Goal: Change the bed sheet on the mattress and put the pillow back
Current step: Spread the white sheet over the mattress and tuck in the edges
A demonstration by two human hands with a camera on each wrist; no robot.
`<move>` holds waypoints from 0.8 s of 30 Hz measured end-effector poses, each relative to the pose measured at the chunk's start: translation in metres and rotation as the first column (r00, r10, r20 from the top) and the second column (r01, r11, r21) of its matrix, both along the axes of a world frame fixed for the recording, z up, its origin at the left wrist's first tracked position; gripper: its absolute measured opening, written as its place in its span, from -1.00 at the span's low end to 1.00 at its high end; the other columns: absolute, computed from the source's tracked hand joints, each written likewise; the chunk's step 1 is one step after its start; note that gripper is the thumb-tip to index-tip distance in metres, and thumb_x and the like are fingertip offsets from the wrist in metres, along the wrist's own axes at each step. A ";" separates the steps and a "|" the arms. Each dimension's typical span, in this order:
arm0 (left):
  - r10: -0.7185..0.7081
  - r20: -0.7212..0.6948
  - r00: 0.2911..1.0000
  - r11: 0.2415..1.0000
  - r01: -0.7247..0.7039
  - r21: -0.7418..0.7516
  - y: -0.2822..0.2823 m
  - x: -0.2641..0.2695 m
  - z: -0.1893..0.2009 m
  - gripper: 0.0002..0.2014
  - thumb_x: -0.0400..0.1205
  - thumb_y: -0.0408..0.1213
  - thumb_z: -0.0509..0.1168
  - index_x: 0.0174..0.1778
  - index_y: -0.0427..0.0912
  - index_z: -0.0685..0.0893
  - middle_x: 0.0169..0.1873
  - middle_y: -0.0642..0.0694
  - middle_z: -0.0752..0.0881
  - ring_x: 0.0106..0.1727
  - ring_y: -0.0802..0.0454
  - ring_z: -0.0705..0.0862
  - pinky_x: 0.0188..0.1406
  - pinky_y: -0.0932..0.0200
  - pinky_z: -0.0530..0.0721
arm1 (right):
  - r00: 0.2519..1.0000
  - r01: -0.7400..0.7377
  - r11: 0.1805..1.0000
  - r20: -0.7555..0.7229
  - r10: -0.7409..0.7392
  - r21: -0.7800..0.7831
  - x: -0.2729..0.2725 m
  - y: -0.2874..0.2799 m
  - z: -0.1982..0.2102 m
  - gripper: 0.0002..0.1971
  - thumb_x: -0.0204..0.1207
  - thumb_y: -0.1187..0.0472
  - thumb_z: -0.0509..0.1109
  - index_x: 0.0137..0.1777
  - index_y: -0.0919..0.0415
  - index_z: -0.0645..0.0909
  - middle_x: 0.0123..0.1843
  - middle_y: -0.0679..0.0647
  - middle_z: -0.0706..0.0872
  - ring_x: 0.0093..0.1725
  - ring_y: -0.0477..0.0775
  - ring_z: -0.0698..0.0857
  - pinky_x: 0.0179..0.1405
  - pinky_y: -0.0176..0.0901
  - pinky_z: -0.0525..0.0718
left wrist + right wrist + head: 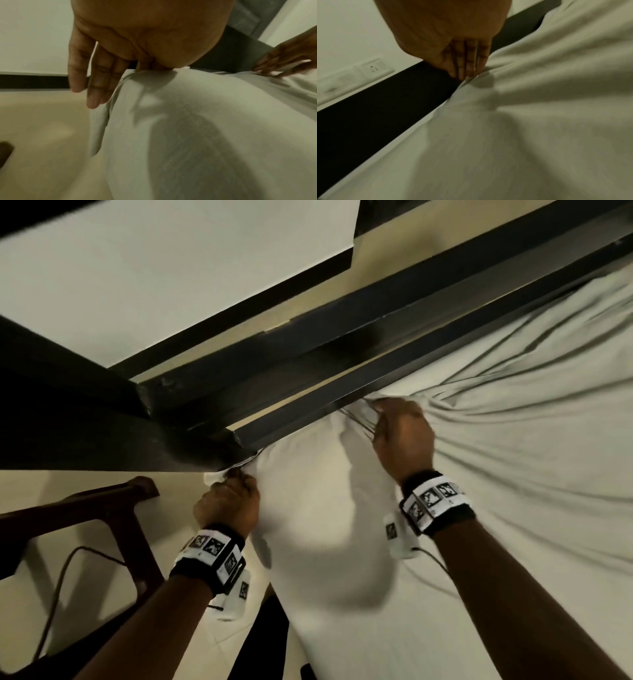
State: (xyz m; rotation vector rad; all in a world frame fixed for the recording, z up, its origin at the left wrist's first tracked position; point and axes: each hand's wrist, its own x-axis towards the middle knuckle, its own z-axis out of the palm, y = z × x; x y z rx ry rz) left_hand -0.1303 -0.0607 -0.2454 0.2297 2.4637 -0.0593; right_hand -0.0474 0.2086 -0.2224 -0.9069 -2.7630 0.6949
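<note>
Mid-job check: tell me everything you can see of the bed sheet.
The bed sheet is plain white cloth, stretched smooth over a rounded bed corner. The left hand grips its corner. The right hand pinches its bunched edge beside the dark bed frame; creases fan out from there.

A person's left hand (227,501) gripped a bunched corner of the white sheet (496,412) at the end of a dark bed frame (308,405). The right hand (402,436) pinched a gather of the same cloth further along, right against the frame's rail. Creases fanned out from the right hand across the bed, while the stretch of sheet between the two hands lay smooth. Both wrists wore black bands (435,501) bearing square printed markers. To the left, a brown wooden chair (113,508) stood on the pale floor (85,542), with a dark cable (58,583) looped beneath it.
</note>
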 end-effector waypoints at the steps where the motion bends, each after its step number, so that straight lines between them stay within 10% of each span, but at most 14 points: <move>1: -0.086 -0.063 0.994 0.996 0.085 -0.018 0.002 0.006 0.004 -0.36 0.74 -0.08 -0.19 -0.13 -0.46 0.70 -0.32 -0.48 0.73 -0.31 -0.42 0.75 -0.22 -0.21 0.71 | 0.995 0.063 0.997 0.075 -0.066 0.038 0.000 0.017 0.002 -0.59 0.46 0.27 0.45 0.33 0.24 0.67 0.23 0.25 0.74 0.22 0.35 0.65 0.17 0.11 0.62; 6: -0.290 -0.214 0.933 0.956 0.291 -0.023 0.035 0.036 0.043 -0.61 0.65 -0.05 0.16 0.15 -0.27 0.69 -0.12 -0.27 0.76 -0.11 -0.26 0.73 -0.18 -0.02 0.65 | 0.814 -0.061 0.995 0.573 0.095 -0.079 -0.029 0.068 0.015 -0.18 0.23 -0.21 0.70 0.46 0.08 0.53 0.37 0.17 0.67 0.39 0.30 0.57 0.51 0.25 0.36; 13: -0.544 -0.227 0.808 0.698 0.585 0.413 0.108 0.072 0.042 -0.65 0.53 -0.11 0.36 0.23 -0.07 0.72 0.06 -0.09 0.75 0.14 -0.14 0.69 -0.02 -0.07 0.73 | 0.729 0.048 0.964 0.669 0.145 -0.261 -0.038 0.097 0.024 -0.27 -0.03 -0.05 0.79 0.15 0.14 0.63 0.09 0.07 0.71 0.23 0.24 0.65 0.41 0.12 0.49; 17: -0.668 -0.250 0.701 0.564 0.696 0.443 0.143 0.070 0.028 -0.45 0.53 -0.07 0.44 0.48 -0.05 0.60 0.47 -0.19 0.55 0.51 -0.22 0.49 0.32 -0.16 0.64 | 0.824 0.155 0.827 0.533 0.194 -0.541 -0.037 0.120 0.031 -0.49 -0.03 0.03 0.63 -0.06 0.24 0.72 -0.05 0.24 0.78 0.07 0.36 0.77 0.17 0.20 0.75; 21: -0.734 -0.255 0.630 0.523 0.763 0.379 0.165 0.060 0.005 -0.19 0.59 0.03 0.38 0.75 0.01 0.22 0.76 -0.27 0.09 0.75 -0.27 0.11 0.65 -0.29 0.25 | 0.813 -0.049 0.970 0.555 0.178 -0.239 -0.036 0.124 0.036 -0.51 0.29 0.09 0.61 0.22 0.17 0.64 0.18 0.18 0.71 0.27 0.29 0.66 0.34 0.15 0.47; 24: -0.737 -0.289 0.611 0.520 0.786 0.335 0.175 0.050 -0.010 -0.13 0.60 0.15 0.34 0.78 0.06 0.10 0.77 -0.28 0.01 0.77 -0.28 0.06 0.65 -0.42 0.16 | 0.905 -0.188 0.954 0.418 0.077 0.232 -0.025 0.104 0.034 -0.70 0.33 0.21 0.56 0.06 0.18 0.65 -0.04 0.16 0.76 0.02 0.25 0.68 0.22 0.09 0.36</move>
